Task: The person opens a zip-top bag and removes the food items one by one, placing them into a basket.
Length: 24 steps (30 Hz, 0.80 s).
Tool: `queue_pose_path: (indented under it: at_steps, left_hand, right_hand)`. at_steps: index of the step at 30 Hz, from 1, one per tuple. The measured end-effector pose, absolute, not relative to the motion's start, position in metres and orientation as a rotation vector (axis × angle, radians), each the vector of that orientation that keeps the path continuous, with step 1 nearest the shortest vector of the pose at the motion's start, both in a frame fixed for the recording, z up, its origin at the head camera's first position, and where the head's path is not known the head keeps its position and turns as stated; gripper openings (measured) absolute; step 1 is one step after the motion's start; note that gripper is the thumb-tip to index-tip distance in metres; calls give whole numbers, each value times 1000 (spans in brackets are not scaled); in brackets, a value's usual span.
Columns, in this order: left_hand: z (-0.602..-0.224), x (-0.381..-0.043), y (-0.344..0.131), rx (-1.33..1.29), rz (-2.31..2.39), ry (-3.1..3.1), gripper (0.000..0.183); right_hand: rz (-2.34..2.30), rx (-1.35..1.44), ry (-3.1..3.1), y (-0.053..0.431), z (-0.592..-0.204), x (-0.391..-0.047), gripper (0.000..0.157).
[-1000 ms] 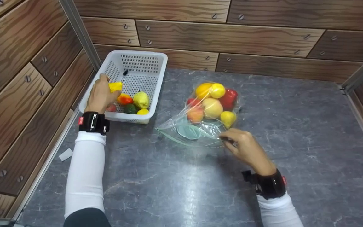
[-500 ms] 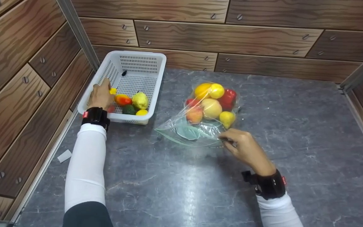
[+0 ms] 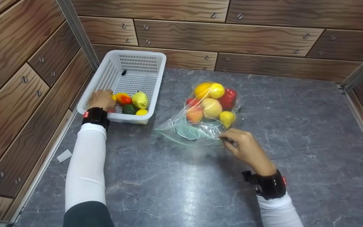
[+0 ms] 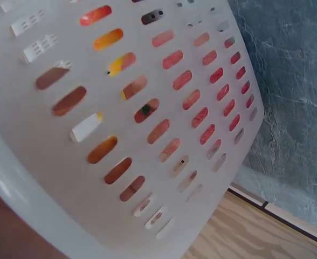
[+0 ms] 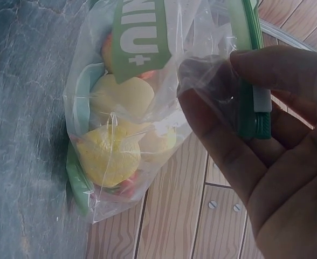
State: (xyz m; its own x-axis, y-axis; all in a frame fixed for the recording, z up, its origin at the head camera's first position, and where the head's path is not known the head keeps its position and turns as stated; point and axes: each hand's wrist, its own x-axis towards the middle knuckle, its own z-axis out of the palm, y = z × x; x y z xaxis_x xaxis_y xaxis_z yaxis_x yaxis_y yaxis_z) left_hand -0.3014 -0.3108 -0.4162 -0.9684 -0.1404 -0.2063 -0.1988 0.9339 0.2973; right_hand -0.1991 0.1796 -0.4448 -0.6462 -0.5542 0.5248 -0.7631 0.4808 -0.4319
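My left hand (image 3: pixel 102 100) reaches down inside the white slotted basket (image 3: pixel 160 74), fingers mostly hidden. A bit of a yellow thing (image 3: pixel 114 97) shows beside it; I cannot tell whether the fingers hold it. Through the basket's slots (image 4: pixel 147 110), the left wrist view shows patches of fingers, yellow and red. My right hand (image 3: pixel 247 149) pinches the edge of a clear zip bag (image 3: pixel 181 134) between thumb and fingers, by its green zip strip (image 5: pixel 247 102). Inside the bag lie a red bell pepper (image 3: pixel 228 98), a yellow pear (image 3: pixel 227 119), a lemon (image 3: pixel 216 90), and several other fruits.
Near the left hand, the basket holds a red-orange fruit (image 3: pixel 123 99), a knobbly yellow-green fruit (image 3: pixel 140 100), a dark green one (image 3: pixel 129 109) and a yellow one (image 3: pixel 141 112). A white paper scrap (image 3: pixel 64 155) lies left. Wood-patterned walls (image 3: pixel 181 34) enclose the grey table.
My left hand has moved down deeper into the basket, and the yellow thing beside it has gone lower and become mostly hidden. The right hand and bag stay in place.
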Motion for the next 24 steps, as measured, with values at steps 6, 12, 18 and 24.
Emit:
queue_pose_path:
  at_steps: [6, 12, 18, 24]
  left_hand:
    - [-415, -298, -310, -254, 442, 2834, 59]
    - [-412, -297, -309, -256, 444, 2832, 62]
    - [-400, -295, -299, -245, 481, 2839, 53]
    - [-384, -286, -281, -207, 551, 2850, 49]
  right_hand:
    - [943, 1112, -2432, 180, -444, -199, 30]
    - [954, 1114, -2434, 180, -444, -199, 29]
    - [961, 1099, -2448, 179, -443, -198, 28]
    - [949, 1104, -2410, 178, -444, -198, 30]
